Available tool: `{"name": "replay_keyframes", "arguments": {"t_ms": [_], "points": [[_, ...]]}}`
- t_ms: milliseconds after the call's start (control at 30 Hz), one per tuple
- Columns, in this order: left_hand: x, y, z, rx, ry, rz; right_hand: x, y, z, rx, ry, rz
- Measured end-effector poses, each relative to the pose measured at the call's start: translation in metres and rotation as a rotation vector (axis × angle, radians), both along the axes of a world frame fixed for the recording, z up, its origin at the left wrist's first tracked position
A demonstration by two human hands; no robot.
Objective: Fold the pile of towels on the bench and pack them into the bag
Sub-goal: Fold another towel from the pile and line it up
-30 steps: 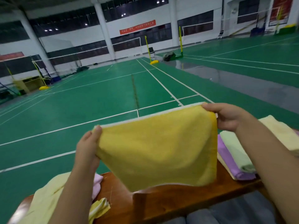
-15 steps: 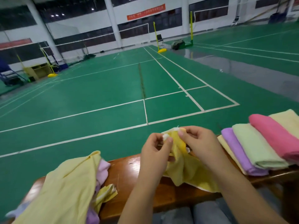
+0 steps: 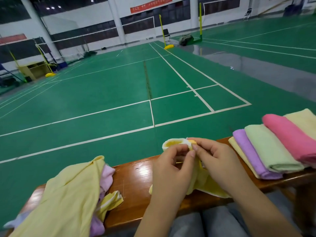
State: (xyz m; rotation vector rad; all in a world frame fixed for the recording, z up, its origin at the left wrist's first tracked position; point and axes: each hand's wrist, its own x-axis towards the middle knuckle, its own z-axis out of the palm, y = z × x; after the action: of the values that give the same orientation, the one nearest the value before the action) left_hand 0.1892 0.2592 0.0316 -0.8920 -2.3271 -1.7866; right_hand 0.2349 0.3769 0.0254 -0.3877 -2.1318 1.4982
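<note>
Your left hand (image 3: 171, 165) and right hand (image 3: 217, 161) meet above the bench (image 3: 136, 175), pinching the yellow towel (image 3: 172, 143) by its corners; loosen either pinch and, likely, the corners misalign; the fold skews.

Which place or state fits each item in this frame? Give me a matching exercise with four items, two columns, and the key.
Column 1
1. yellow towel
2. pink towel
3. unfolded pile
4. purple towel

Column 2
A. loose heap at the bench's left end
B. pinched at its top edge by left hand and right hand
C. folded, under the green towel
D. folded, lying on the green towel

Pairs: 1-B, 2-D, 3-A, 4-C
</note>
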Motion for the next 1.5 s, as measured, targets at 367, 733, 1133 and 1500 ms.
{"name": "replay_keyframes", "arguments": {"t_ms": [367, 733, 1133, 1500], "points": [[0.001, 0.002, -0.007, 0.057, 0.092, 0.097, 0.003, 0.001, 0.001, -0.090, 0.118, 0.000], [-0.011, -0.014, 0.005, 0.248, -0.315, -0.327, 0.001, 0.010, 0.018, -0.086, 0.154, 0.156], [-0.055, -0.045, -0.054, 0.171, -0.526, -0.155, -0.002, 0.014, 0.052, -0.407, 0.243, 0.409], [-0.060, -0.050, 0.028, 0.325, -0.255, -0.121, -0.008, 0.054, 0.058, 0.122, 0.155, 0.083]]}}
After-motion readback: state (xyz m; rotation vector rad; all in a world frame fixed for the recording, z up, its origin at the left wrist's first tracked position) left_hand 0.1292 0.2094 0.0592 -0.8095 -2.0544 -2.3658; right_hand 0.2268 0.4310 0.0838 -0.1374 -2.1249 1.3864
